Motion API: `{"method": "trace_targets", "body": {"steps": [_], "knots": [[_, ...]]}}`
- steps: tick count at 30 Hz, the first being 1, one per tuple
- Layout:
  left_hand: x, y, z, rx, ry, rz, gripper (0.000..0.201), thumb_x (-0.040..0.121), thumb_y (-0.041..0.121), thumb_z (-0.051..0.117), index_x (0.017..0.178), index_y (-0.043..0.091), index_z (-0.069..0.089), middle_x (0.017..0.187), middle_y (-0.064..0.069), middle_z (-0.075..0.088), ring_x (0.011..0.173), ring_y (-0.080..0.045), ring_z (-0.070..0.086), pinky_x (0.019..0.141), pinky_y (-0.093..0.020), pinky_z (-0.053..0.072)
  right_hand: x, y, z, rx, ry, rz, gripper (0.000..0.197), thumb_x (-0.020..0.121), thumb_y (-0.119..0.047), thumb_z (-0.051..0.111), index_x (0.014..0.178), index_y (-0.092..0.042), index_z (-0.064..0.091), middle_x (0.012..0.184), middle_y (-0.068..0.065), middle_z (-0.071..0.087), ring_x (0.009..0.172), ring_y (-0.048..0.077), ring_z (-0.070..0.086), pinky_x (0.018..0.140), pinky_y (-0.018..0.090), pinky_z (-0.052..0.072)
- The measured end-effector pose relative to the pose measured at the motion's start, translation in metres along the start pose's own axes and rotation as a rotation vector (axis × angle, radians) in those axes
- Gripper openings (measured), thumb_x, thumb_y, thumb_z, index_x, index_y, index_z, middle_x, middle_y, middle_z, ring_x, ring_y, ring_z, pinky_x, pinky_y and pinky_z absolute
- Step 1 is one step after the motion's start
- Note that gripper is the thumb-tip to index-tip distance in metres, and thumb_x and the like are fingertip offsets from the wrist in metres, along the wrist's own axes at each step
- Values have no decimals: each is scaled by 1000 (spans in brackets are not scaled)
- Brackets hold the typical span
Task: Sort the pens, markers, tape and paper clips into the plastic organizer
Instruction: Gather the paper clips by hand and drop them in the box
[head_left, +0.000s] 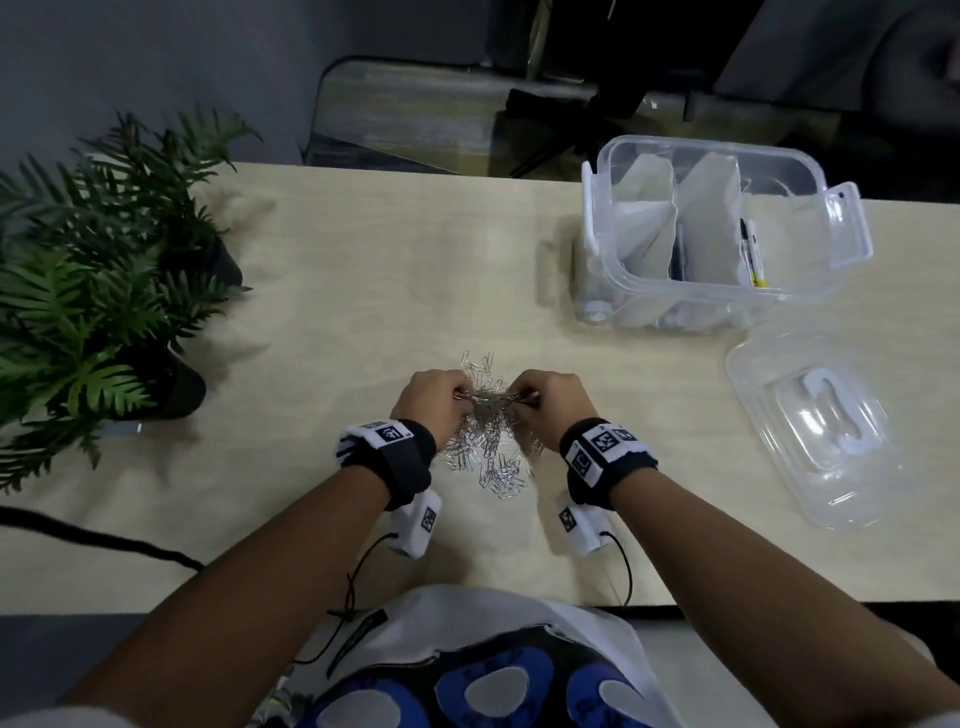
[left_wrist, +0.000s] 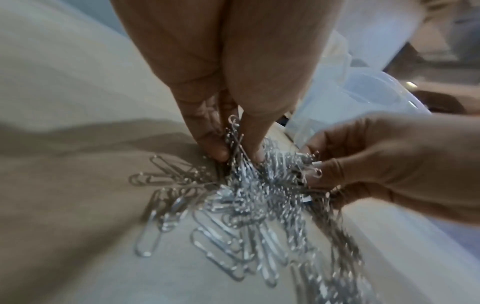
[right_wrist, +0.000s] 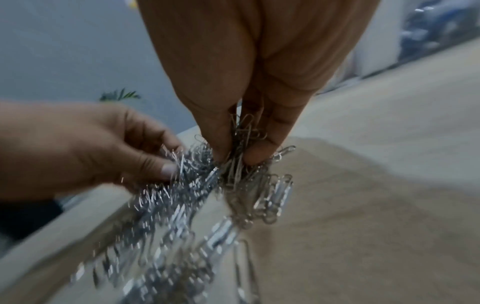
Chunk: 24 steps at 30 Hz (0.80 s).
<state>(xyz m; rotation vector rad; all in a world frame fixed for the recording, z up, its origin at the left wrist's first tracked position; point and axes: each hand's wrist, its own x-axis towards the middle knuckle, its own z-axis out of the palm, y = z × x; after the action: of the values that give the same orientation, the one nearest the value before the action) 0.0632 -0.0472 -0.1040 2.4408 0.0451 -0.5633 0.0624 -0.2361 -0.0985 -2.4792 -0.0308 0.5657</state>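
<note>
A tangled heap of silver paper clips (head_left: 488, 447) lies in the middle of the table. My left hand (head_left: 434, 402) pinches a bunch of the paper clips (left_wrist: 235, 144) between thumb and fingers. My right hand (head_left: 550, 402) pinches another bunch of the paper clips (right_wrist: 240, 148) from the opposite side. Both hands meet over the top of the heap, and strands of clips hang down from them. The clear plastic organizer (head_left: 618, 275) stands at the back right with white dividers inside. Two markers (head_left: 752, 254) stand in its right compartment.
The organizer's clear lid (head_left: 810, 421) lies on the table to the right of my hands. A potted fern (head_left: 98, 260) fills the left side of the table. A black cable (head_left: 93, 538) runs across the near left edge.
</note>
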Motion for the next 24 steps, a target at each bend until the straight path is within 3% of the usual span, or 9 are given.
{"method": "trace_targets", "body": {"steps": [2,4,8,13,15,19,24], "knots": [[2,-4,0,-171,21,-72,12,85,15,74,96,17,75,98,-4,71,85,-21,66,79,-24,49,2,6,-4,143,15,112,12,79,-18,79,88,-18,72,82,-3,70,76,11,63,74,22,48],[4,-10,-1,-384,-15,-149,7,85,13,74,87,20,74,90,-4,70,74,-18,66,69,-25,55,2,12,-6,322,-20,198,13,77,-17,82,83,-19,70,74,-2,70,65,11,63,68,24,49],[7,-22,-4,-877,-167,-286,12,90,-3,65,88,8,70,91,-11,62,79,-22,64,67,-28,59,-4,17,-11,735,-85,295,12,82,3,72,88,1,62,58,14,62,41,22,56,48,35,51],[6,-20,-14,-1211,-230,-375,11,94,-6,54,97,-3,64,104,-13,59,98,-25,58,68,-28,59,-11,4,-19,1149,-157,410,17,88,13,58,100,2,53,77,23,58,52,27,66,44,29,51],[7,-18,-18,-1336,-262,-423,17,95,-10,46,99,-5,63,104,-17,58,96,-27,60,69,-29,60,-12,-1,-21,1266,-205,469,16,91,13,50,103,3,53,88,24,58,58,30,67,49,30,55],[5,-14,-22,-1481,-319,-475,22,88,-7,41,93,-5,62,101,-20,58,87,-29,63,69,-31,60,-12,-8,-28,1431,-383,511,27,88,9,34,103,5,56,91,22,63,72,32,67,61,36,59],[7,-6,-22,-1490,-376,-464,19,94,18,58,89,1,63,86,-11,64,78,-24,66,71,-33,60,-12,-17,-33,1394,-395,509,21,97,-16,51,99,0,63,92,20,66,78,31,69,66,31,61]]}}
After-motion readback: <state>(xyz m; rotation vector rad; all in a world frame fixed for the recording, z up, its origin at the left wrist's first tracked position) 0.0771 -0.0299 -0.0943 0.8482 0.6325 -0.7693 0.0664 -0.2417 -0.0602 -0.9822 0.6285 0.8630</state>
